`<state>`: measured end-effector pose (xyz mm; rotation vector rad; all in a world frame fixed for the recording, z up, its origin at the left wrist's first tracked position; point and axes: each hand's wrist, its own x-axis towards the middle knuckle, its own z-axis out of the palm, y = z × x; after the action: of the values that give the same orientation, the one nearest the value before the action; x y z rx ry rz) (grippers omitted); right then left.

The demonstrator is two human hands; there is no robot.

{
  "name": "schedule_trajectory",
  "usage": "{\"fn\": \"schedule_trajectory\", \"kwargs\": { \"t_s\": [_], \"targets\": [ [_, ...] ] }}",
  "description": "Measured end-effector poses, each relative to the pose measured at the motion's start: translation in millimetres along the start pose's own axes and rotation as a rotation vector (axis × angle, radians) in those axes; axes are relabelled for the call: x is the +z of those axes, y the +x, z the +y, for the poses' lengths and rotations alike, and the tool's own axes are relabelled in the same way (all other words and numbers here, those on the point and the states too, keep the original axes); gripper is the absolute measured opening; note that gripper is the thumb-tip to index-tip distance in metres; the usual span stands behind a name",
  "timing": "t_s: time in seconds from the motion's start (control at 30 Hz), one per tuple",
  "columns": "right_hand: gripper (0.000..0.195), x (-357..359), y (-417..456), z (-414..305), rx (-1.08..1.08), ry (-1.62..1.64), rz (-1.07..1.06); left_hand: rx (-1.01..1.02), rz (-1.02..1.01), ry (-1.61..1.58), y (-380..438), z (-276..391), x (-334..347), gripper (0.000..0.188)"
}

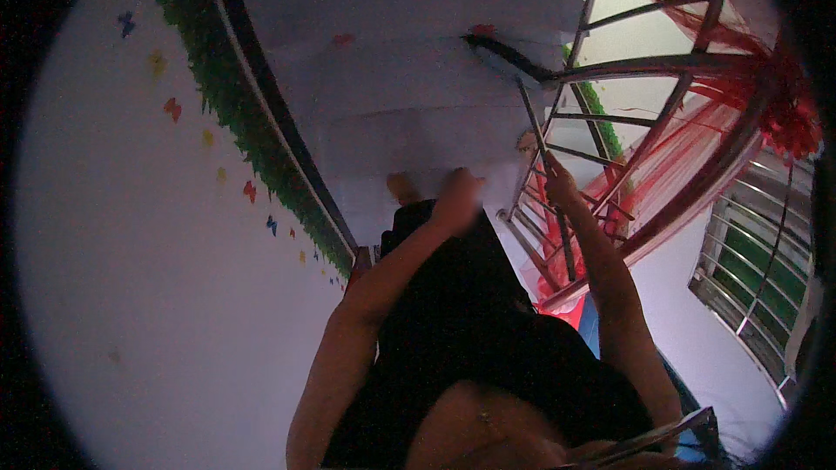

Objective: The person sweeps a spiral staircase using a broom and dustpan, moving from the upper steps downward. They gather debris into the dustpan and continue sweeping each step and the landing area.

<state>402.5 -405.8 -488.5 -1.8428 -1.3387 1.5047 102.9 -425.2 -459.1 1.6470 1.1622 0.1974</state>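
My right hand point(560, 181) is closed around the thin stick point(532, 114) of what looks like a broom, beside the stair railing. At the stick's far end lies a dark, narrow broom head point(509, 55), over the pale stairs point(392, 78). In front of my dark clothing point(457, 287) is my left hand point(458, 199), blurred by motion. Its fingers look partly curled, and nothing in it can be made out. A bare foot point(401, 188) shows on a step just beyond the clothing.
A metal stair railing point(604, 119) runs along the right, draped with red tulle point(679, 163) and red flowers point(790, 127). On the left, a wall point(163, 261) carries a green grass border point(222, 104) and butterfly decorations point(172, 109). A barred window point(757, 267) is at far right.
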Motion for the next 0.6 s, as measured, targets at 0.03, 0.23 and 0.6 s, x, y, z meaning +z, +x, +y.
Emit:
{"fn": "schedule_trajectory", "kwargs": {
  "t_s": [0.03,0.23,0.6],
  "targets": [
    [0.045,11.3,5.3,41.3,-0.403,-0.211,0.018,0.081,0.108,0.048,3.1,4.2,3.1,0.05],
    [0.039,73.2,-53.4,-41.4,0.159,-0.327,-0.299,0.196,0.378,0.393,-7.1,-22.0,27.6,0.049],
    [0.039,163.5,70.8,-182.2,0.002,-0.441,-0.476,0.024,0.616,0.062,37.5,-64.4,-53.6,0.06]
  ]
}}
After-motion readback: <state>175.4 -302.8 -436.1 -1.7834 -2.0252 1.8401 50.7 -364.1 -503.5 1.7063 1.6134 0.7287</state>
